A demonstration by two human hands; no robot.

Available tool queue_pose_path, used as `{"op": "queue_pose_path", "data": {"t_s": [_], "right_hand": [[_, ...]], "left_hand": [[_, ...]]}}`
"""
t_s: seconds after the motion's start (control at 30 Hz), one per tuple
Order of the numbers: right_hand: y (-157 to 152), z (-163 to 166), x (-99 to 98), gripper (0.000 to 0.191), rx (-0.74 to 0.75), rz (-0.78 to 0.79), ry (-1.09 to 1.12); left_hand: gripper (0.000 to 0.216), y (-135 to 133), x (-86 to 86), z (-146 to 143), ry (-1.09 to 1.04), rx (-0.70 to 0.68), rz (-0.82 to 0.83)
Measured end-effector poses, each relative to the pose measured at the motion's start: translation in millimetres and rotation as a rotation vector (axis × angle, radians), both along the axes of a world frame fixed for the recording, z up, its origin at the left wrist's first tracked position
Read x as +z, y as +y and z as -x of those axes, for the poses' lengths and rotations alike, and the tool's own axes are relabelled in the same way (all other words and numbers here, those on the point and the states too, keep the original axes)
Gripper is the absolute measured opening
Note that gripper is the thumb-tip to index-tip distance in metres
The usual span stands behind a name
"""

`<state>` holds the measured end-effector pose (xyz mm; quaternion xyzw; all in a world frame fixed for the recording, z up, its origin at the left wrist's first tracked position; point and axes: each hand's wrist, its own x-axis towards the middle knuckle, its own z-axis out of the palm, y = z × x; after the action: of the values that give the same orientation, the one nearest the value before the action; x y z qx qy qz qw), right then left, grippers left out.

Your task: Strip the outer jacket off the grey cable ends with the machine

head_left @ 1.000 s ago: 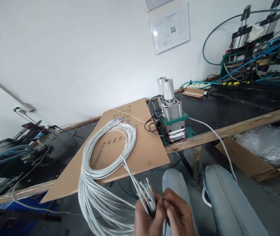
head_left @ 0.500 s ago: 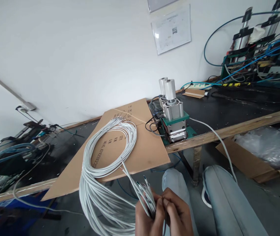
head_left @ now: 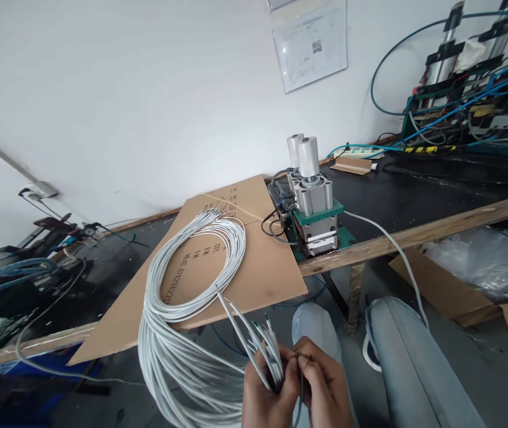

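My left hand [head_left: 268, 389] is closed around a bundle of white cable ends [head_left: 260, 345]; a few tips in it are dark. Close against it, my right hand [head_left: 323, 380] pinches a thin grey cable [head_left: 301, 392] near its end, which sits between the fingertips of both hands. The tip itself is mostly covered by the fingers. From the left hand the white cables sweep left and up into a big coil [head_left: 153, 285], which lies partly on a flat cardboard sheet [head_left: 276, 273] and hangs over its front edge.
A small pneumatic press [head_left: 316, 208] with knurled knobs stands at the bench's front edge [head_left: 388, 238]. More machines with blue hoses [head_left: 459, 89] are at the far right, and dark equipment [head_left: 13, 279] at the left. Below the bench are an open cardboard box [head_left: 450, 291] and my knees.
The view has shifted slightly. Both hands stay together, and the cable ends in my left hand are spread a little more apart.
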<state>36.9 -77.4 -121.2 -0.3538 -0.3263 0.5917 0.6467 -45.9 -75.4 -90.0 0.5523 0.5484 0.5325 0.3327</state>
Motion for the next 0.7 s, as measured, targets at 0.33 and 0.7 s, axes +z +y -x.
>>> {"op": "queue_pose_path", "data": {"t_s": [0.33,0.7], "right_hand": [[0.2,4.5,-1.6,0.037,-0.080,-0.069,-0.077],[1.5,9.7,-1.6,0.043,-0.029,0.014,0.069]], "left_hand": [[0.017,2.4,11.8,-4.3,-0.088,0.058,0.098],[0.019,2.1,9.6,-10.1,-0.162,0.134,0.073]]}}
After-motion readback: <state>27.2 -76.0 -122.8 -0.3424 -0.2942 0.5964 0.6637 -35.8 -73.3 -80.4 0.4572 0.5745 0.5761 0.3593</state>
